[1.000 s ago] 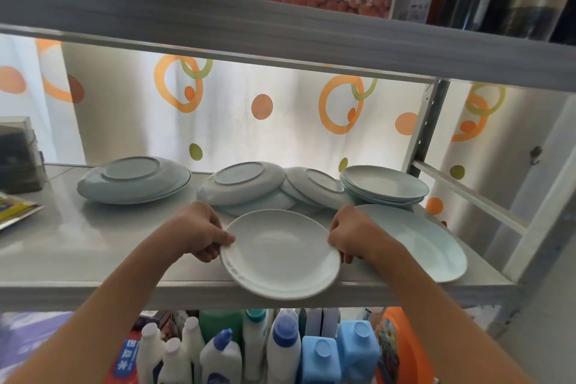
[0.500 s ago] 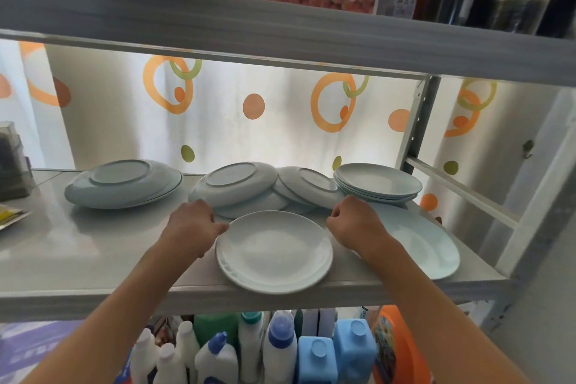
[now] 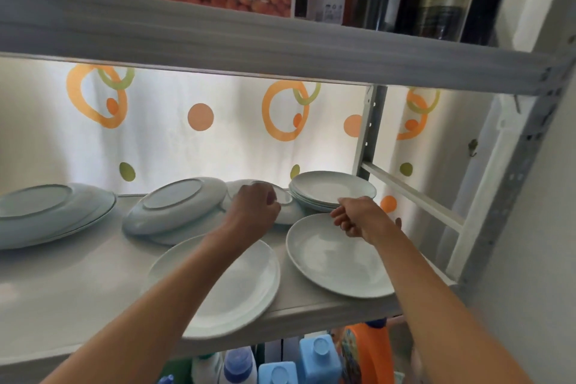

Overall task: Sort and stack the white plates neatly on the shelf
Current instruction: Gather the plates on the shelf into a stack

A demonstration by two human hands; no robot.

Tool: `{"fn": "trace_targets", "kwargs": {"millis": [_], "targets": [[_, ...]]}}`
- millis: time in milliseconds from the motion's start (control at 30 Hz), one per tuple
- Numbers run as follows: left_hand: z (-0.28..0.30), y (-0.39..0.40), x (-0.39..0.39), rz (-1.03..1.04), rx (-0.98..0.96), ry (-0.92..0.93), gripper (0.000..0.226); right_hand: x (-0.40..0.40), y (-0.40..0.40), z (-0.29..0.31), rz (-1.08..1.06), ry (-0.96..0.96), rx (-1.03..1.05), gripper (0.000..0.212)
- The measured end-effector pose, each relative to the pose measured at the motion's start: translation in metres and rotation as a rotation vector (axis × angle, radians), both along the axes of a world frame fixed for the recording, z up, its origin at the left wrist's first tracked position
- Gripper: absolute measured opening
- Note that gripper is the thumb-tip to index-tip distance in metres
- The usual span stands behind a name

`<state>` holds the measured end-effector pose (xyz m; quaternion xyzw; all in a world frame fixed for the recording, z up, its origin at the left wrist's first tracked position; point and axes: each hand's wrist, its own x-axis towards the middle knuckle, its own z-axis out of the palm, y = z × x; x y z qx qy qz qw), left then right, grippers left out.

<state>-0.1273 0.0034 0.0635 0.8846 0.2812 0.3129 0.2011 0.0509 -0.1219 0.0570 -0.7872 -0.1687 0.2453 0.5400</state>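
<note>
While both arms reach across the shelf (image 3: 78,284), the left hand (image 3: 254,210) grasps an upturned small plate (image 3: 288,212) at the far middle; the right hand (image 3: 358,218), loosely curled, hovers empty above one of two near upright plates (image 3: 330,262).
</note>
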Motion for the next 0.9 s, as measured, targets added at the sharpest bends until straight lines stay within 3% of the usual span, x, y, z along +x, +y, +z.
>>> {"fn": "trace_targets", "kwargs": {"millis": [233, 533, 600, 733, 833, 900], "targets": [[-0.001, 0.000, 0.044, -0.071, -0.093, 0.015, 0.017, 0.053, -0.003, -0.013, -0.107, 0.289, 0.127, 0.038], [-0.013, 0.004, 0.036, -0.071, -0.188, -0.001, 0.016, 0.060, -0.004, -0.004, -0.076, 0.212, 0.120, 0.022], [-0.013, 0.007, 0.033, -0.074, -0.217, -0.013, 0.016, 0.061, -0.009, -0.001, -0.018, 0.272, 0.138, 0.022], [-0.009, 0.012, 0.029, -0.087, -0.374, -0.082, 0.017, 0.055, -0.018, 0.009, 0.075, 0.420, 0.258, 0.026], [-0.001, 0.011, 0.028, -0.077, -0.528, -0.183, 0.015, 0.039, -0.028, 0.023, 0.141, 0.331, 0.248, 0.026], [0.008, 0.011, 0.024, -0.090, -0.742, -0.290, 0.022, 0.027, -0.037, 0.032, 0.165, 0.223, 0.232, 0.025]]}}
